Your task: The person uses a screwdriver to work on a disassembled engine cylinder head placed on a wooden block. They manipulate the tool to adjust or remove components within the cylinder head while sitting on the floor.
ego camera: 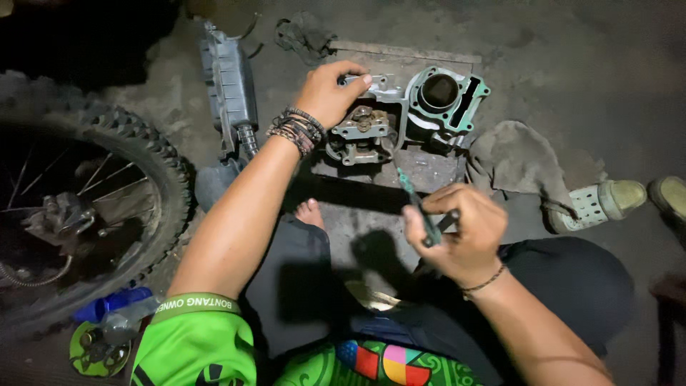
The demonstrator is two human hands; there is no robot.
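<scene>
- The left hand (330, 91) reaches far from the body, arm stretched almost straight and wrist wrapped in beaded bracelets (296, 130); its fingers curl over the top of the cylinder head (364, 129), gripping it from the left.
- The cylinder head sits on a flat metal slab (421, 168) on the ground, far from the knees and near the scene's centre.
- Just to its right, touching it, stands a cylinder block (446, 104) with a green gasket around its rim.
- The right hand (457, 232) is held near the body, elbow bent, fingers clenched around a thin green-handled tool (418, 200) whose tip slants up-left toward the cylinder head.
- A knobbly motorcycle tyre (153, 171) stands at the left; a grey rag (514, 157) lies to the right of the slab.
</scene>
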